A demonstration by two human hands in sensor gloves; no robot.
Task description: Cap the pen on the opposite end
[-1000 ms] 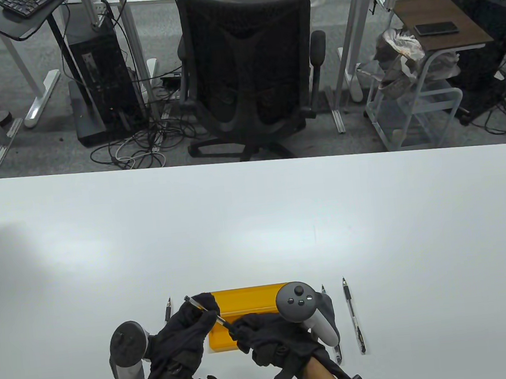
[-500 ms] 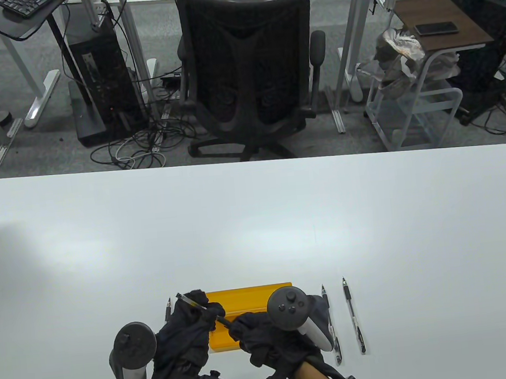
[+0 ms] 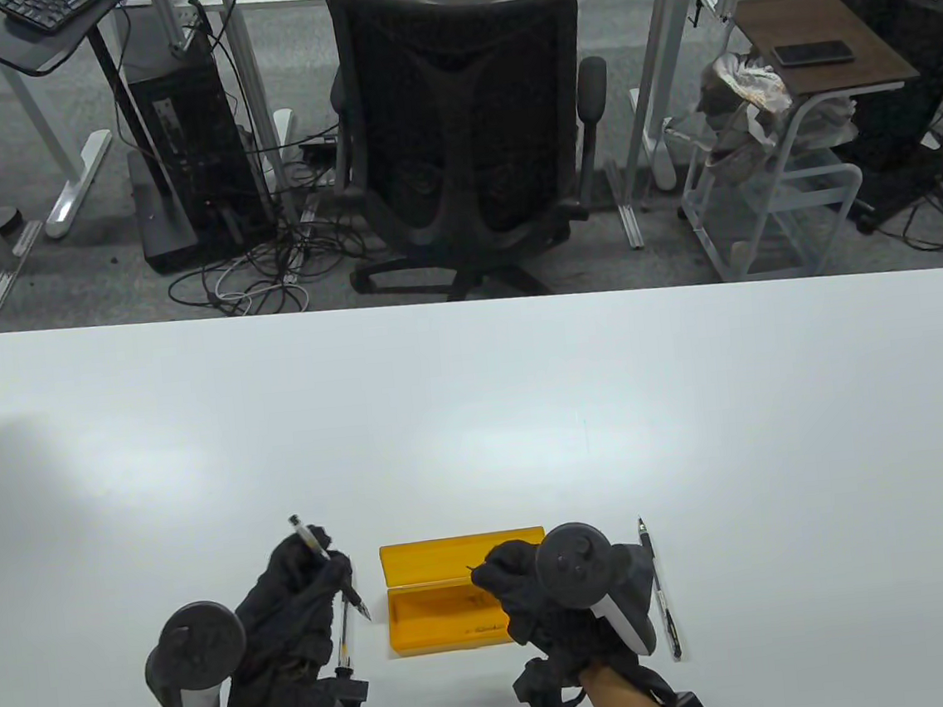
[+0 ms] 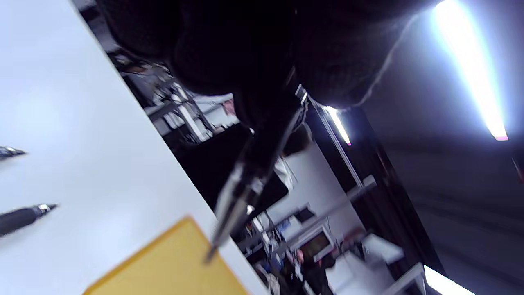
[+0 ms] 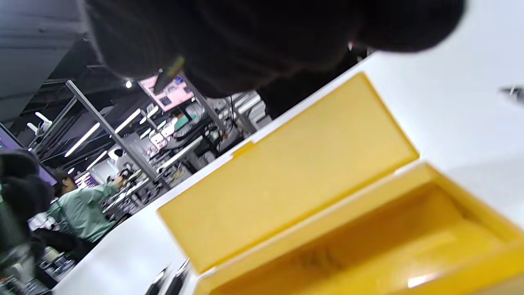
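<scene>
My left hand (image 3: 299, 591) grips a clear-barrelled pen (image 3: 325, 563) that slants from upper left to lower right, its bare tip pointing toward the yellow box. In the left wrist view the pen (image 4: 249, 176) hangs from my fingers with its point over the box corner (image 4: 172, 262). My right hand (image 3: 515, 587) is closed on a small dark cap (image 3: 471, 571), of which only a thin end sticks out on the left. The hands are apart, with the box between them.
An open yellow pen box (image 3: 431, 628) stands between the hands, lid (image 3: 457, 553) folded back, also in the right wrist view (image 5: 294, 164). One black pen (image 3: 657, 586) lies right of my right hand, another (image 3: 345, 645) by my left hand. Pen tips (image 4: 24, 215) show on the table.
The hands, joined at the pen over the box, have pulled apart. The left hand moved left with the pen, its tip now bare; the right hand moved right with the cap.
</scene>
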